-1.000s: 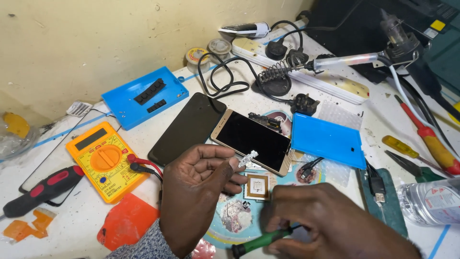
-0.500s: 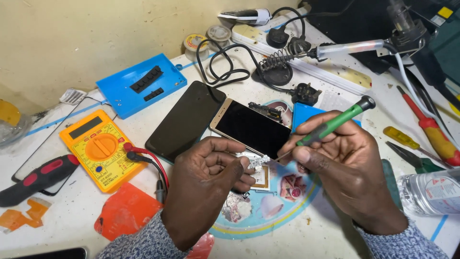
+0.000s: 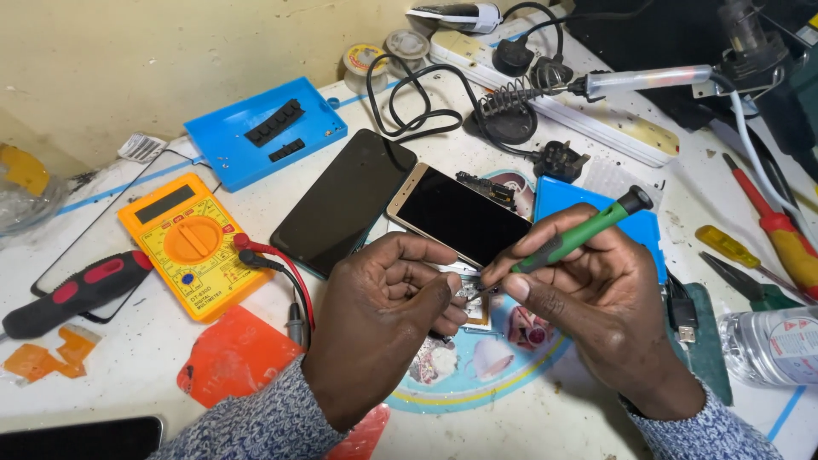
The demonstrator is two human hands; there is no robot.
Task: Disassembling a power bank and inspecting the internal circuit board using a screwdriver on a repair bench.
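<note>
Green-handled screwdriver (image 3: 579, 234) sits pinched in the right hand (image 3: 588, 298), fingers clamped on the shaft, tip angled down to centre frame. Left hand (image 3: 383, 315) is curled shut around a small metal part (image 3: 467, 294) (mostly hidden, can't tell what kind), just below the gold phone (image 3: 460, 213). Judgement: best to keep the tip square on the part, light pressure, left fingers steadying. Containers: blue tray (image 3: 264, 128) upper left holds black strips; clear bottle (image 3: 771, 345) at right edge, contents unclear. Yellow multimeter (image 3: 183, 243) left, well apart.
</note>
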